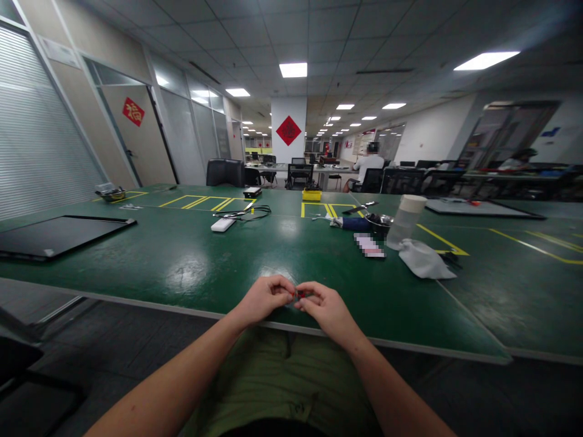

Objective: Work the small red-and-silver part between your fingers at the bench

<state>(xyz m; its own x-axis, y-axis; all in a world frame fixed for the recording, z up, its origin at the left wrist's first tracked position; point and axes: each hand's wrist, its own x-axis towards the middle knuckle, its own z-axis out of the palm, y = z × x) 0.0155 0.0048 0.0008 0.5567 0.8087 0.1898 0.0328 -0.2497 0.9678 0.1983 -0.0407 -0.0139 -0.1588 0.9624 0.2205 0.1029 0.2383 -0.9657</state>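
I receive 1 view, from the camera worn on the person's head. It is positioned above the near edge of the green table, facing forward across the tabletop toward the far pillar, and tilted down enough to include the olive clothing at the bottom. The left hand and right hand appear near, low and central. My coverage is wide, with ceiling across the top.
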